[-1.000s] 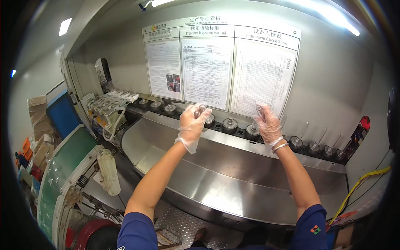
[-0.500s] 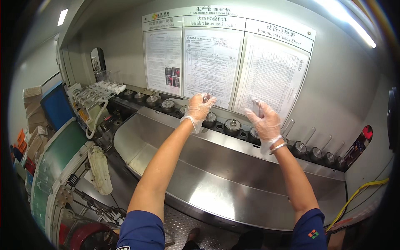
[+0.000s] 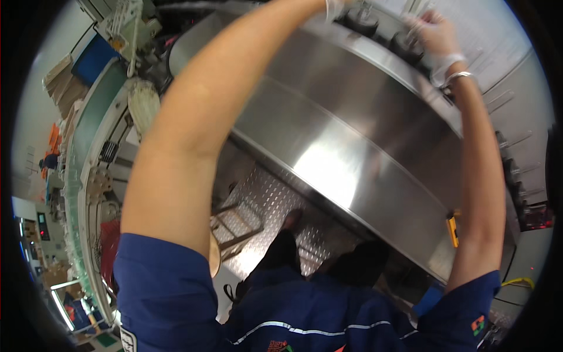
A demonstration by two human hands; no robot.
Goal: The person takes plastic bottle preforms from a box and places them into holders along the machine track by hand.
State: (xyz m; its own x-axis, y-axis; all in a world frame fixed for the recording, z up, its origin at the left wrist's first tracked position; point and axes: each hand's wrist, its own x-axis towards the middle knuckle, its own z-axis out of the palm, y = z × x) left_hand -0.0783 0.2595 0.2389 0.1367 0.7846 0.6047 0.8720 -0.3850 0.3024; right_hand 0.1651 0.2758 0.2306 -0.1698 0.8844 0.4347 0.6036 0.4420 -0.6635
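Note:
My left hand [image 3: 338,8], in a clear glove, reaches to the top edge; its fingers are cut off there. Beside it stands a dark round holder [image 3: 359,24] with a metal top. My right hand [image 3: 438,36], also gloved and with a bracelet at the wrist, is closed by a second dark holder [image 3: 406,49]. Its fingers are bent together around what looks like a clear plastic tube, blurred and largely hidden. Below the row of holders lies a wide stainless steel trough [image 3: 346,111].
More clear tubes [image 3: 521,139] stand on holders at the right. A yellow tool [image 3: 452,229] lies by the trough's right end. On the left are a green conveyor belt [image 3: 97,126] and a blue panel [image 3: 95,60]. A stool [image 3: 237,226] stands on the metal floor.
The view has tipped downward, so the hands now sit at the top. Both hands held clear tubes in front of the posted sheets; my right hand is now lower, at a holder.

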